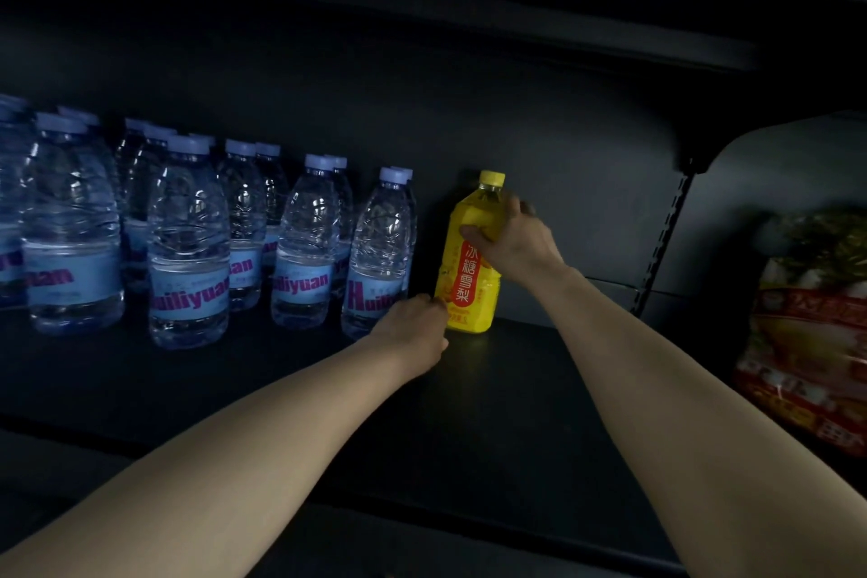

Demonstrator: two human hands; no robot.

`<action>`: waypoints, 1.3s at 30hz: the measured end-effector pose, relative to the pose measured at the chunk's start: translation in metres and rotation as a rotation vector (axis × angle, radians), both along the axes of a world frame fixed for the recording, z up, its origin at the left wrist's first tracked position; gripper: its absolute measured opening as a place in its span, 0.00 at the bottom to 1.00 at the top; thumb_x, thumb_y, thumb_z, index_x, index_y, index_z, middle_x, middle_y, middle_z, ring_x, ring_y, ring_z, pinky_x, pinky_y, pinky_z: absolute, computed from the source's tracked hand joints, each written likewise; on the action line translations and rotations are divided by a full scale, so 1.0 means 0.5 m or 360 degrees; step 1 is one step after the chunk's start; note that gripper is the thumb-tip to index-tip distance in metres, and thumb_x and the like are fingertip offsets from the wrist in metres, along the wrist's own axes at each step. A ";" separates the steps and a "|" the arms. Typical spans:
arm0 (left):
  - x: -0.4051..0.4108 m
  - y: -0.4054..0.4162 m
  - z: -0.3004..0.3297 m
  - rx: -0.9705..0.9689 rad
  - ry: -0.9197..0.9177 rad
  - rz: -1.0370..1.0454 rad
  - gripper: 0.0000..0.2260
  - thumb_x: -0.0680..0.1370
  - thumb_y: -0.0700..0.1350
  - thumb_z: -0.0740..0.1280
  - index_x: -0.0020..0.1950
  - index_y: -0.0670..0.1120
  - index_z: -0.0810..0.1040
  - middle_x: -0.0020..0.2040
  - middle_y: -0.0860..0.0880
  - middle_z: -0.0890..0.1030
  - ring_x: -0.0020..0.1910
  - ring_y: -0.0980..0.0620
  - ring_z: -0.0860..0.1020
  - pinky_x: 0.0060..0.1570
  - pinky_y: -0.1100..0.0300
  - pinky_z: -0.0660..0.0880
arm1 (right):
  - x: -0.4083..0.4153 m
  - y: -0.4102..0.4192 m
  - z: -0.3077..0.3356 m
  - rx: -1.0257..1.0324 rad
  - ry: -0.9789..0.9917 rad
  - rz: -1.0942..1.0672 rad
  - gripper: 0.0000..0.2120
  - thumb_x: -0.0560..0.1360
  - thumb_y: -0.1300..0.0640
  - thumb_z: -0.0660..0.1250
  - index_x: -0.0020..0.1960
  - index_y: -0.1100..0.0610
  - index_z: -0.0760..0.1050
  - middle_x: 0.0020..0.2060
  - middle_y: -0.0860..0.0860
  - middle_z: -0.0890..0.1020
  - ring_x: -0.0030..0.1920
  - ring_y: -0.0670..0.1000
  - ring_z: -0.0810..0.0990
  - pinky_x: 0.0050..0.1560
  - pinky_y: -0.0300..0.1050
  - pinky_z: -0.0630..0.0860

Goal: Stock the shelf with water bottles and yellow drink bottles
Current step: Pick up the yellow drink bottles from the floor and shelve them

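Yellow drink bottle [469, 268] stands upright on the dark shelf [516, 390], just right of the water bottles [187, 244]. Right hand [513, 244] wraps its shoulder; left hand [415, 326], fingers curled, touches its base.

Readable labels on the shelf stock

The water bottles [187, 244] carry pale blue bands with purple "Huiliyuan" lettering, whole on some and cut to "uan" or "an" on others. The yellow drink bottle [469, 268] has a red panel with white Chinese characters 冰糖雪梨. The print on the packaged goods [807, 333] at right is too blurred to read.
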State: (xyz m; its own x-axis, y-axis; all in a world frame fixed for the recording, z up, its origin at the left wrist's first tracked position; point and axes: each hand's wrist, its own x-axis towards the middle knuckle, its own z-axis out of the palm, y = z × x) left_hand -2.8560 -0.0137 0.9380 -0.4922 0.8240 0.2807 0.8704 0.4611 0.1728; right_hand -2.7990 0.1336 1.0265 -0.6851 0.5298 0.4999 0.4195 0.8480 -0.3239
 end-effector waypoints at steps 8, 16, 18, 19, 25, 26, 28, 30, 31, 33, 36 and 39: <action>0.023 -0.026 0.028 0.0201 0.0146 -0.0017 0.14 0.80 0.43 0.67 0.65 0.43 0.75 0.59 0.44 0.76 0.58 0.43 0.77 0.56 0.50 0.76 | 0.091 -0.059 -0.038 0.0672 -0.0001 -0.0189 0.30 0.80 0.40 0.60 0.74 0.56 0.61 0.63 0.57 0.73 0.59 0.61 0.76 0.47 0.53 0.77; 0.052 -0.133 0.059 0.0430 0.0407 0.0018 0.19 0.79 0.44 0.69 0.68 0.42 0.72 0.62 0.43 0.75 0.58 0.42 0.77 0.53 0.51 0.77 | 0.182 -0.191 -0.069 0.0930 -0.0120 -0.0313 0.23 0.79 0.43 0.62 0.67 0.57 0.67 0.57 0.57 0.75 0.54 0.60 0.77 0.45 0.53 0.78; 0.063 -0.173 0.059 0.0467 0.0450 0.0017 0.20 0.78 0.43 0.70 0.69 0.42 0.71 0.62 0.42 0.75 0.58 0.41 0.77 0.52 0.50 0.78 | 0.202 -0.237 -0.081 0.0934 -0.0117 -0.0335 0.23 0.79 0.44 0.63 0.67 0.57 0.67 0.57 0.57 0.75 0.54 0.60 0.77 0.45 0.54 0.78; 0.068 -0.195 0.058 0.0486 0.0471 0.0012 0.21 0.78 0.43 0.70 0.68 0.42 0.71 0.62 0.42 0.75 0.57 0.41 0.77 0.51 0.49 0.79 | 0.211 -0.262 -0.087 0.0934 -0.0111 -0.0341 0.23 0.79 0.44 0.63 0.67 0.57 0.68 0.56 0.57 0.75 0.54 0.60 0.77 0.46 0.54 0.77; 0.100 -0.348 0.023 0.0527 0.0511 -0.0020 0.19 0.79 0.48 0.68 0.67 0.42 0.72 0.61 0.42 0.75 0.59 0.40 0.75 0.49 0.48 0.77 | 0.258 -0.423 -0.146 0.0957 -0.0050 -0.0332 0.23 0.78 0.46 0.64 0.67 0.59 0.70 0.56 0.58 0.77 0.53 0.62 0.77 0.46 0.55 0.78; 0.104 -0.374 0.012 0.0534 0.0507 -0.0022 0.19 0.79 0.49 0.67 0.67 0.43 0.72 0.61 0.42 0.75 0.59 0.40 0.75 0.50 0.48 0.76 | 0.265 -0.450 -0.158 0.0958 -0.0042 -0.0326 0.22 0.78 0.47 0.64 0.67 0.60 0.70 0.56 0.58 0.77 0.53 0.62 0.77 0.45 0.56 0.77; 0.110 -0.427 -0.015 0.0561 0.0502 -0.0049 0.19 0.79 0.49 0.67 0.68 0.43 0.72 0.62 0.43 0.75 0.60 0.41 0.75 0.53 0.49 0.76 | 0.279 -0.505 -0.182 0.0940 -0.0024 -0.0306 0.22 0.78 0.48 0.64 0.66 0.60 0.71 0.56 0.59 0.76 0.53 0.62 0.76 0.45 0.56 0.77; 0.116 -0.478 -0.047 0.0603 0.0464 -0.0076 0.18 0.79 0.49 0.67 0.67 0.44 0.73 0.61 0.43 0.76 0.59 0.41 0.75 0.55 0.50 0.76 | 0.291 -0.554 -0.210 0.0911 0.0006 -0.0270 0.21 0.78 0.50 0.64 0.66 0.60 0.71 0.57 0.59 0.76 0.53 0.62 0.76 0.43 0.55 0.77; 0.119 -0.503 -0.065 0.0629 0.0430 -0.0089 0.18 0.79 0.49 0.66 0.66 0.44 0.73 0.61 0.43 0.76 0.59 0.41 0.75 0.56 0.49 0.75 | 0.297 -0.578 -0.228 0.0901 0.0022 -0.0254 0.20 0.78 0.50 0.64 0.65 0.60 0.71 0.57 0.59 0.75 0.53 0.62 0.76 0.42 0.55 0.78; 0.128 -0.550 -0.104 0.0686 0.0364 -0.0105 0.16 0.79 0.49 0.67 0.65 0.46 0.74 0.60 0.44 0.76 0.59 0.41 0.74 0.56 0.48 0.75 | 0.308 -0.623 -0.268 0.0892 0.0027 -0.0233 0.20 0.78 0.49 0.64 0.65 0.60 0.71 0.58 0.58 0.75 0.54 0.61 0.75 0.43 0.55 0.78; 0.139 -0.614 -0.177 0.0757 0.0409 -0.0109 0.14 0.78 0.48 0.68 0.63 0.47 0.75 0.59 0.44 0.75 0.60 0.41 0.73 0.56 0.48 0.73 | 0.323 -0.679 -0.352 0.0820 0.0003 -0.0173 0.21 0.78 0.50 0.64 0.66 0.60 0.72 0.61 0.59 0.74 0.57 0.62 0.75 0.44 0.55 0.78; 0.149 -0.666 -0.268 0.0790 0.0541 -0.0167 0.14 0.76 0.46 0.67 0.62 0.47 0.75 0.60 0.45 0.74 0.61 0.41 0.71 0.61 0.49 0.70 | 0.333 -0.722 -0.453 0.0801 -0.0033 -0.0080 0.20 0.78 0.53 0.64 0.66 0.61 0.72 0.63 0.60 0.74 0.57 0.63 0.75 0.46 0.54 0.78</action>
State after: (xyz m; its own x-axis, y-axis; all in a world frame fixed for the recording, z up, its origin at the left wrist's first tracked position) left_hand -2.7816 -0.3468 0.8040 -0.2310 0.5935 0.7710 0.9508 0.3057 0.0496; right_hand -2.6324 -0.2273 0.7999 -0.6775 0.2590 0.6884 0.4656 0.8756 0.1288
